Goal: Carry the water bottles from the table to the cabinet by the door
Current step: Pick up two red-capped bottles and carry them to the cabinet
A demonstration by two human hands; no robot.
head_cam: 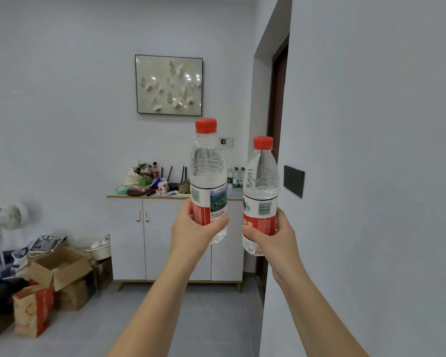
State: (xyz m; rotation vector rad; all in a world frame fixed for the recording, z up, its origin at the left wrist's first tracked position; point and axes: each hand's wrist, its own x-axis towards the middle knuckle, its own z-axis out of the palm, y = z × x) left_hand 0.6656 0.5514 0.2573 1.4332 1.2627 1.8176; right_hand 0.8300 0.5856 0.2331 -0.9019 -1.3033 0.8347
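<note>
I hold two clear water bottles with red caps and red-and-white labels, both upright in front of me. My left hand [195, 229] grips the left bottle [208, 173] round its label. My right hand [273, 237] grips the right bottle [261, 184] round its lower half. Ahead stands the white cabinet [160, 235] with gold handles and legs, against the far wall beside a dark door frame [277, 104]. Its top is crowded at the left and middle; green-labelled bottles [236, 177] stand at its right end, partly hidden by my bottles.
A white wall corner [276, 253] with a dark switch plate [294, 180] juts in close on my right. Cardboard boxes [59, 266], paper bags [32, 310] and a white fan [7, 217] fill the floor at the left. Grey floor runs ahead towards the cabinet. A framed picture [169, 85] hangs above it.
</note>
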